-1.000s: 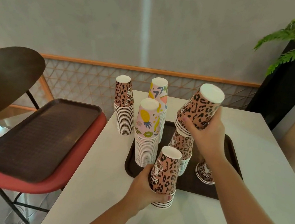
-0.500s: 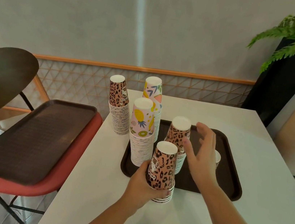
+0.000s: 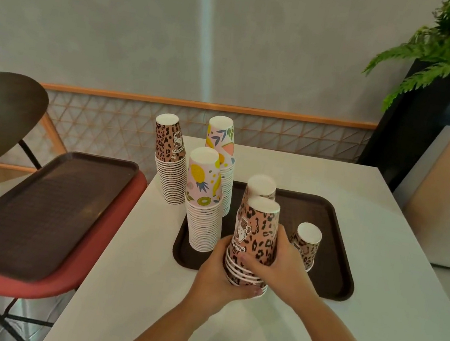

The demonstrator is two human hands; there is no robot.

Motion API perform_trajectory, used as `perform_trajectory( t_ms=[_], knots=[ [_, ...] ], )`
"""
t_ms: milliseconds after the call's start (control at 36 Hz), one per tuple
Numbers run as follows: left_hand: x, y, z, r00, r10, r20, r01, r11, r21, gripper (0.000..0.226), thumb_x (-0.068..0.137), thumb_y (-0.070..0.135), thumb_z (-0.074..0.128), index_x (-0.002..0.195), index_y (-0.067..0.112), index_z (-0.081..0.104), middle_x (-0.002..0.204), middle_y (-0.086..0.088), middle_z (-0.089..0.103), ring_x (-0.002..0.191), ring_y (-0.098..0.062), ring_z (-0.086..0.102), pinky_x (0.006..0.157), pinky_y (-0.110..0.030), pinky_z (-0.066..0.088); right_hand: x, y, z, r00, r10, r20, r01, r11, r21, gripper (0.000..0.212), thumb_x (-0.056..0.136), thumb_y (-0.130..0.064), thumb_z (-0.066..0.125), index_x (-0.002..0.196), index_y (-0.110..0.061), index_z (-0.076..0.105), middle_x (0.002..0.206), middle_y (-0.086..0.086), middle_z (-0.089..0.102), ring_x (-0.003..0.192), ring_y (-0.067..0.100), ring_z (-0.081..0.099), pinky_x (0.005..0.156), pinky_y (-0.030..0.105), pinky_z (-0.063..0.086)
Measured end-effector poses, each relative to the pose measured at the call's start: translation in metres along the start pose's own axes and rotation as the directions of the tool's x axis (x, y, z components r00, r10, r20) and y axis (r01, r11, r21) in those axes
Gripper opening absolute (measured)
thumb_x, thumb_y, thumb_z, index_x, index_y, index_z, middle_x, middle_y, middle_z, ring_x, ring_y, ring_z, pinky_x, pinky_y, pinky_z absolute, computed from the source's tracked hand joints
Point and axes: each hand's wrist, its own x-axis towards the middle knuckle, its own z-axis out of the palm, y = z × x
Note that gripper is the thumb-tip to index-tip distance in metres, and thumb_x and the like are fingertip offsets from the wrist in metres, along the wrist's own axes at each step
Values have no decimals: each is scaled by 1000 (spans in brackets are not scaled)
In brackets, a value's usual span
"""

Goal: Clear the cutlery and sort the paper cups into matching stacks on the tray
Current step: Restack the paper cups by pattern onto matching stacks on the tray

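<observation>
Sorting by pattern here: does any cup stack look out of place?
Yes. One tall leopard stack stands off the tray on the table's far left, apart from the leopard cups on the tray.

Both hands, left [image 3: 213, 277] and right [image 3: 281, 267], curled together in a shared grip.

The leopard-print cups [image 3: 256, 234] look like smooth printed paper, faintly satin — white rims stacked below. The tray [image 3: 332, 243] is dark brown plastic with a fine textured matt face. The desk [image 3: 370, 321] is smooth, pale and matt.
</observation>
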Motion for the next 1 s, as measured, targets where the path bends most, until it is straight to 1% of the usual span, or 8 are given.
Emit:
perform_trajectory(
  t_ms=[111, 306, 472, 639, 722, 778, 889, 1000],
  knots=[
    [-2, -1, 4, 1000, -4, -8, 4, 1000, 14, 100, 44, 33, 91, 131, 32, 43, 124, 11, 61, 115, -9, 58, 96, -41, 51, 7, -6, -9, 999, -20, -40, 21, 999, 25, 64, 67, -38, 79, 116, -35, 37, 100, -25, 56, 91, -14, 53, 75, 7, 41],
    [-5, -1, 3, 998, -54, -10, 55, 993, 104, 83, 37, 43, 85, 110, 40, 45, 116, 13, 59, 110, -6, 57, 96, -33, 51, 35, -44, -35, 961, -163, -224, 184, 980, 76, 65, 69, -33, 77, 122, -27, 39, 104, -21, 55, 92, -10, 53, 75, 7, 41],
    [-10, -2, 2, 998, -63, 16, 60, 988, 143, 71, 58, 21, 88, 110, 39, 43, 115, 17, 57, 110, -4, 55, 90, -21, 51, 66, -66, -46, 893, -236, -384, 275, 960, 49, 62, 71, -31, 76, 118, -27, 36, 106, -20, 52, 95, -6, 52, 77, 5, 40],
    [-11, -1, -3, 997, -72, 38, 65, 986, 153, 75, 57, 27, 89, 114, 39, 41, 119, 14, 56, 114, -9, 54, 99, -32, 50, 78, -35, -30, 953, -170, -252, 173, 985, -9, 76, 70, -32, 77, 131, -15, 35, 126, 0, 54, 111, 8, 50, 89, 24, 43],
    [-11, 4, -5, 997, -64, 30, 60, 989, 137, 82, 46, 40, 86, 115, 39, 42, 121, 13, 55, 116, -12, 53, 99, -36, 49, 75, -15, -20, 991, -83, -101, 81, 996, -24, 81, 69, -37, 78, 134, -19, 33, 128, -2, 53, 113, 11, 51, 89, 25, 41],
    [-10, 10, -6, 999, -43, 22, 40, 991, 129, 81, 47, 38, 87, 115, 39, 42, 122, 13, 55, 116, -11, 53, 99, -37, 49, 71, -5, -16, 999, -13, -47, 15, 1000, 24, 83, 68, -49, 74, 135, -25, 32, 130, -5, 49, 116, 11, 50, 94, 28, 41],
    [-9, 34, -9, 998, 54, -14, -52, 994, 101, 73, 57, 18, 89, 110, 42, 45, 116, 19, 57, 112, -3, 55, 94, -29, 51, 60, -1, -19, 985, -22, -173, 40, 994, 98, 80, 72, -73, 50, 136, -28, 34, 136, -6, 48, 125, 14, 47, 105, 44, 40],
    [-1, 72, -10, 980, 189, -70, -185, 981, 52, 77, 52, 21, 90, 111, 45, 46, 116, 20, 58, 111, 1, 56, 90, -24, 51, 44, -32, -35, 927, -199, -318, 256, 955, 148, 72, 76, -78, 36, 130, -31, 40, 132, -12, 50, 122, 4, 47, 99, 20, 42]
  ],
)
